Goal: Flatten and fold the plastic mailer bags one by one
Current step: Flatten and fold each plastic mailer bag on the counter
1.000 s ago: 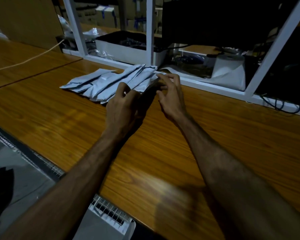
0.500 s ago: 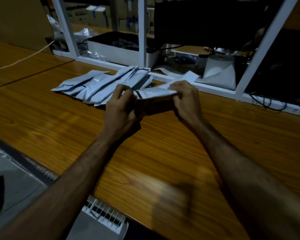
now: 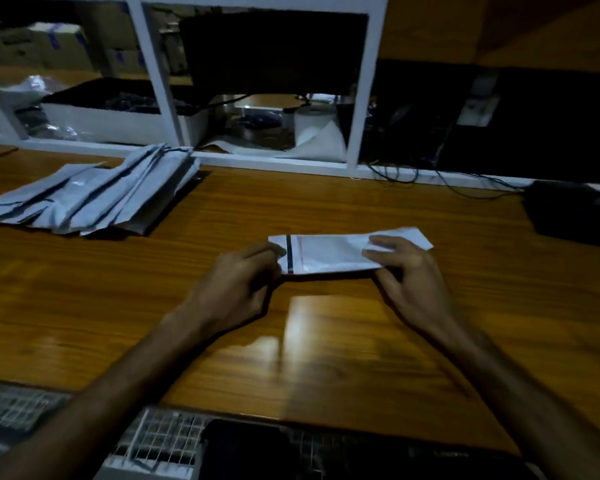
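Head view, dim light, some blur. I see a narrow white plastic mailer bag with a dark stripe near its left end, stretched lengthwise between both hands near the middle of the glossy brown wooden worktop. Whether it lies on the surface or is lifted just off it, I cannot tell.

Left hand: fingers curled, thumb and forefinger pinching the bag's left end, just beside the dark stripe. Right hand: fingers bent over the top of the bag's right end with the thumb below, gripping it; a corner of the bag sticks out past the fingers to the right.

Far left on the worktop, well apart from the held bag, a fanned pile of grey-white plastic mailer bags lies overlapping, its far end near the white frame rail.

Behind the worktop runs a white-framed partition. Through it I make out a white tray with dark contents on the left, a dark monitor-like panel in the centre and a roll of white sheet material below it. Dark cables trail along the rail to the right. A dark boxy object sits at the worktop's right edge; details too dark to read. White wire mesh shows below the near edge.
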